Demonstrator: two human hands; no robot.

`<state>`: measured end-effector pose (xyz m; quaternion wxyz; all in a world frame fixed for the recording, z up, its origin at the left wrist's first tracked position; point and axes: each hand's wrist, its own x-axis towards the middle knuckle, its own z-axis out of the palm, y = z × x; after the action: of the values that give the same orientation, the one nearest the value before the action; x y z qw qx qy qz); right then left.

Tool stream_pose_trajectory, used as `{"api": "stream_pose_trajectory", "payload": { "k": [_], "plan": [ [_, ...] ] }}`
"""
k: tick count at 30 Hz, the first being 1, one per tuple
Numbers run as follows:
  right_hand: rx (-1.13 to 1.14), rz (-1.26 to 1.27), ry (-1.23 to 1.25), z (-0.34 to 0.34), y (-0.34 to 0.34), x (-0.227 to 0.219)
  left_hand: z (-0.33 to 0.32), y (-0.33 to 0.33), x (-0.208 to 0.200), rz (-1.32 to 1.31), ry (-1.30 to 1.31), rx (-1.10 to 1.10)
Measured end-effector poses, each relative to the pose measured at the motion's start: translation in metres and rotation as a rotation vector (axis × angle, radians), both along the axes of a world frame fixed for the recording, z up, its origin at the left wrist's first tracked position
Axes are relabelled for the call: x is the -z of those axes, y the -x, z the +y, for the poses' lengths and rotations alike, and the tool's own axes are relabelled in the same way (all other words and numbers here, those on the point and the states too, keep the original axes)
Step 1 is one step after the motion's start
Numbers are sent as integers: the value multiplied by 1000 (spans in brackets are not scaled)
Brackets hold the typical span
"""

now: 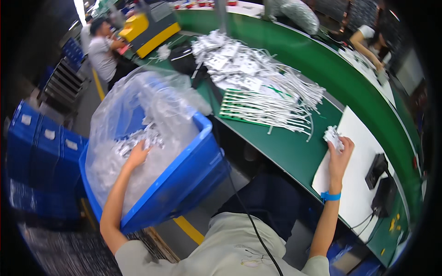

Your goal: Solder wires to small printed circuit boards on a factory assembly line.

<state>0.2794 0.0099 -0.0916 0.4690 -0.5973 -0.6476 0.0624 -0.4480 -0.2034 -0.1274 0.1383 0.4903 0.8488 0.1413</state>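
My left hand (136, 155) reaches down into a large blue bin (184, 170) lined with a clear plastic bag (103, 115). Its fingers look slightly apart and touch a heap of small white plastic parts (154, 133); their tips are partly hidden there. Over the green workbench (290, 152), my right hand (340, 154) is closed around a small clump of white plastic pieces (331, 136). A blue band (330, 196) circles that wrist. Below the right hand lies a white sheet (357, 184).
A big pile of white parts (235, 60) covers the far bench, beside white cables (276, 110) in rows on a green board. Black boxy devices (380, 184) with wires stand at the right. Blue crates (39, 142) are stacked left. Two people work farther off, near a yellow-grey machine (149, 30) and another bench.
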Motion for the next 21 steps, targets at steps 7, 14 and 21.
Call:
{"api": "stream_pose_trajectory", "payload": {
  "k": [7, 14, 21],
  "plan": [
    [106, 55, 132, -4, 2, -9, -3, 10, 15, -38, -62, -29],
    [-90, 49, 256, -9, 44, -72, -8, 8, 14, 15, 85, -52],
    [-698, -24, 266, 52, 157, -111, -3, -7, 0, 199, 187, 148]
  ]
}}
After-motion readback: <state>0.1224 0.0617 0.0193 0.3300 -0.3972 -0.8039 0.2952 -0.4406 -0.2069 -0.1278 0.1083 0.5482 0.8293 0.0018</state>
